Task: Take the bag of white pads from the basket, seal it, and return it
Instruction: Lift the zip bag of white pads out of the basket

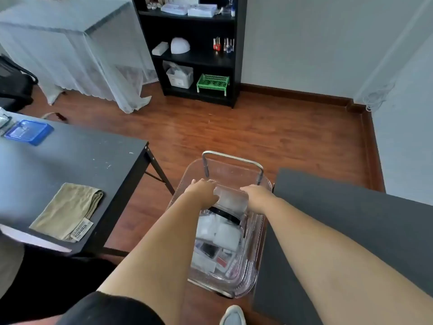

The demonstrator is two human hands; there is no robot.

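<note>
head view: towel (pixel 68 211) label unreadable

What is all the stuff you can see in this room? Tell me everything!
basket: one, clear, on the floor
bag: one, clear, over the basket, between both hands
packets: several, white, inside the basket
table: one, black, left
cloth: one, olive, on the table
lid: one, blue, on the table
shelf: one, black, by the wall
crate: one, green, bottom shelf
left hand: one, holds the bag
right hand: one, holds the bag
</note>
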